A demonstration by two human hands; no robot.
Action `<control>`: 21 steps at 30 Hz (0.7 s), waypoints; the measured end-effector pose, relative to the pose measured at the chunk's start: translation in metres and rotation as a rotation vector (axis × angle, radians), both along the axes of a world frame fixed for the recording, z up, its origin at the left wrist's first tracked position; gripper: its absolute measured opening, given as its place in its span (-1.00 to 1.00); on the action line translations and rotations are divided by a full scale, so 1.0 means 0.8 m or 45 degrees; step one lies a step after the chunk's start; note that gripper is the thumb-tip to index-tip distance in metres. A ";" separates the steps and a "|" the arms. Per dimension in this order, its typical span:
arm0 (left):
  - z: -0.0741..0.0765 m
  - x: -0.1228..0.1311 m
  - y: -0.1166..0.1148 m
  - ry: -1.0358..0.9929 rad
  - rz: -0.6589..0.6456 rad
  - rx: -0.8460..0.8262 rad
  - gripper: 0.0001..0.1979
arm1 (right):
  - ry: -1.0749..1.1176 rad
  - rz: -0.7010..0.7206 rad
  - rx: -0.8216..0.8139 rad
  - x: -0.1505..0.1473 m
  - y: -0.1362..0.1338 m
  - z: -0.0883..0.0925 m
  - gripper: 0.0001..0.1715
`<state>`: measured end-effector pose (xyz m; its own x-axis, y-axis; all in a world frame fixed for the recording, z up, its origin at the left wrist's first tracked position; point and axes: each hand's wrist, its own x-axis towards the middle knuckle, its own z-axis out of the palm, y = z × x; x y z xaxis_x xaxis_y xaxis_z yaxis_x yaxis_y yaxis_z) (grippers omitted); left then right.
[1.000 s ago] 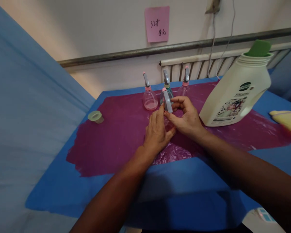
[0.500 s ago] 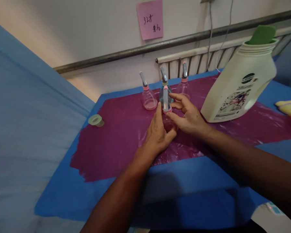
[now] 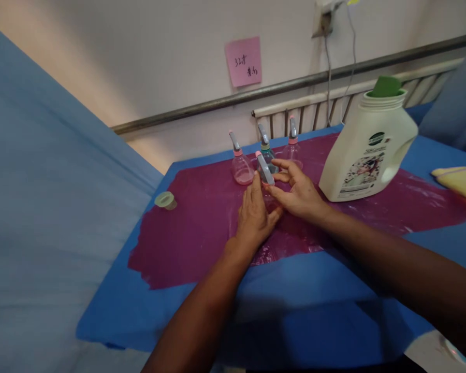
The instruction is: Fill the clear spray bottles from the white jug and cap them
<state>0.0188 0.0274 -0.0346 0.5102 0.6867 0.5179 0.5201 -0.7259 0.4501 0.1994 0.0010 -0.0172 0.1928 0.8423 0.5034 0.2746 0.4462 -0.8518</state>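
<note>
A small clear bottle with a pink collar and a grey pump nozzle [image 3: 264, 169] stands on the magenta plastic sheet [image 3: 202, 223]. My left hand [image 3: 255, 215] is wrapped round its body from the left. My right hand [image 3: 298, 190] grips the bottle's neck and cap from the right, fingers curled around it. Most of the bottle's body is hidden between my two hands. Three similar small pump bottles stand just behind: a pink one [image 3: 241, 168], a greenish one [image 3: 266, 147] and a clear one [image 3: 292, 144].
A big white detergent jug [image 3: 367, 147] with its green lid flipped up stands at the right. A pale green cap [image 3: 165, 200] lies at the sheet's left edge. A yellow cloth [image 3: 461, 181] lies far right. Blue cloth covers the table; a radiator and a pink note are behind.
My hands stay on the small bottle; its grey nozzle has turned and tilted between frames. The view has shifted, so everything sits a little differently in the picture.
</note>
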 end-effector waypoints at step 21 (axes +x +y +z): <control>0.044 -0.043 -0.032 0.058 0.181 0.045 0.09 | -0.690 -0.357 0.161 0.030 -0.039 0.003 0.08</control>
<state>-0.0158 0.0015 0.0009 0.4324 0.7353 0.5218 0.6380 -0.6585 0.3992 0.2233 -0.0300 -0.0149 0.0870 0.7242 0.6841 0.7744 0.3828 -0.5037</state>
